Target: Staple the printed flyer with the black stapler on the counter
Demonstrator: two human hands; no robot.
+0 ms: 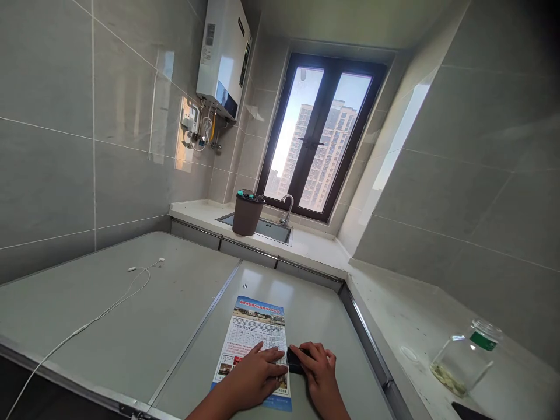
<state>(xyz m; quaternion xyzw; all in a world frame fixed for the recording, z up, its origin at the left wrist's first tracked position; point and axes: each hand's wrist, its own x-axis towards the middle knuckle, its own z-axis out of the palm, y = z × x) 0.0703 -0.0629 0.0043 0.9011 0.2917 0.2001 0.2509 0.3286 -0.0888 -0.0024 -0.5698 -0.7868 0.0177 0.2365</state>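
A printed flyer [256, 329], with a blue top, red lettering and small pictures, lies flat on the pale folding table. Across its lower part rests my left hand [256, 373], fingers spread and pointing to the right. My right hand [320, 367] has its fingers curled over a small black block-like object [295, 361] at the flyer's right edge. Those fingers cover much of the object, so its exact kind cannot be made out. The fingertips of both hands are close together beside it.
A white cable [114, 303] trails over the table's left half [184, 280]. At the back, a brown bin [247, 216] stands by the sink [277, 229] and faucet [287, 204]. On the right counter [385, 297] is a glass jar [464, 356]. A water heater [225, 58] hangs on the wall.
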